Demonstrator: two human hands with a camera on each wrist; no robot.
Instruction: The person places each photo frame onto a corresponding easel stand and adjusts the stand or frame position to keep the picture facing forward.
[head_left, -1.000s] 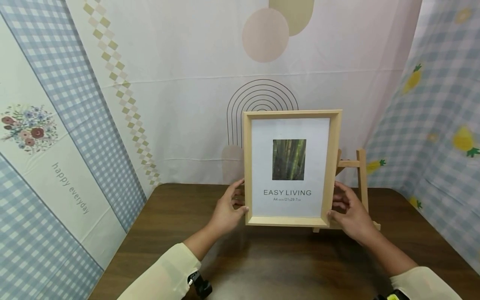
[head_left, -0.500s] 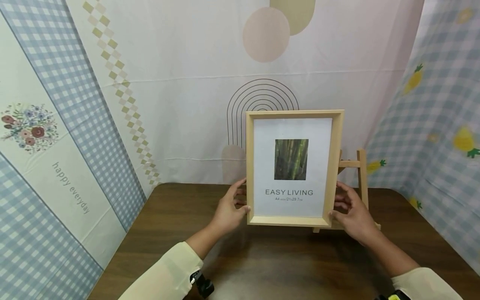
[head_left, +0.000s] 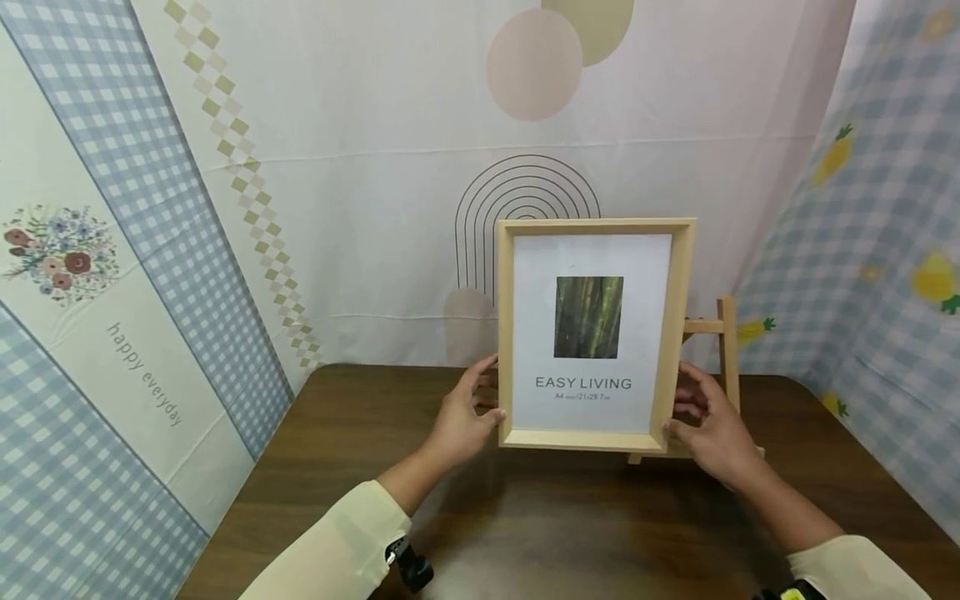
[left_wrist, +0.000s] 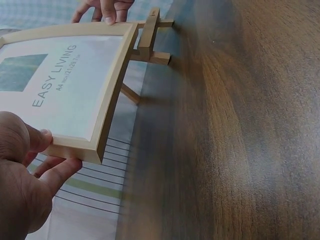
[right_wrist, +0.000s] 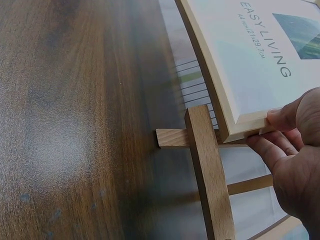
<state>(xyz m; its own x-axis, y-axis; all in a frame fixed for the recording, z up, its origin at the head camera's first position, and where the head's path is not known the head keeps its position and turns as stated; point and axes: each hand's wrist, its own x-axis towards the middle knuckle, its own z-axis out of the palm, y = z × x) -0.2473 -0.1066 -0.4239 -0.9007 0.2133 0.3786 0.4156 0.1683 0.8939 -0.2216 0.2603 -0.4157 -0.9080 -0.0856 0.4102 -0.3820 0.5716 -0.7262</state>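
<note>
The left hand (head_left: 463,423) and the right hand (head_left: 712,429) are apart from each other, and both are clamped on 1 picture frame (head_left: 585,438) of pale wood. The left hand holds its left side near the lower corner, the right hand its right side, also low. In each wrist view the thumb presses on the front of the rim, and fingers are bent behind it.

The picture frame is above the worktop (head_left: 525,537), right of the middle in the head view, and its front is turned toward the person. It carries a white sheet (head_left: 645,333) with a photo (head_left: 588,317) of green stems, and below the photo are printed the words "EASY LIVING" and a smaller line with "A4".

A wooden easel (head_left: 729,358) stands on the worktop behind the picture frame, and its right part shows beyond it, near the right hand. In the right wrist view the lower corner of the picture frame is just beside the easel; if they touch, I cannot tell.

Behind the worktop hangs a pale cloth (head_left: 375,250) with thin arches. At the right is a checked cloth (head_left: 862,292) with pineapples. Both sleeves (head_left: 337,542) are light yellow.
</note>
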